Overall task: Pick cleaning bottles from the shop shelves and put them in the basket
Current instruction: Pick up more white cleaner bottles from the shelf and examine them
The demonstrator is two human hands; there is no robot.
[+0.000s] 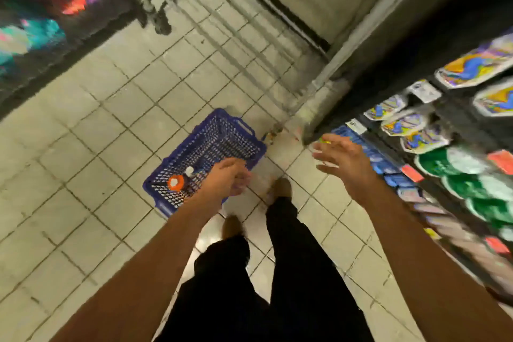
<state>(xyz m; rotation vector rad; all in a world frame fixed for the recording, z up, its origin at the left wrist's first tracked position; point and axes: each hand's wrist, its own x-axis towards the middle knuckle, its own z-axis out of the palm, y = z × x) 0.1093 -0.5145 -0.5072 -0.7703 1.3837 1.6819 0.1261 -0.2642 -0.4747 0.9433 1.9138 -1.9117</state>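
Both forearms reach past the basket (211,144): left hand (226,178) loose above its near corner beside 2 bottles (180,179) inside, right hand (342,158) spread toward shelves (433,130), risking knocking packets

We see our left hand (226,178) over the blue basket (222,130) at centre, our right hand (342,157) spread near the shelves (444,153) at right.
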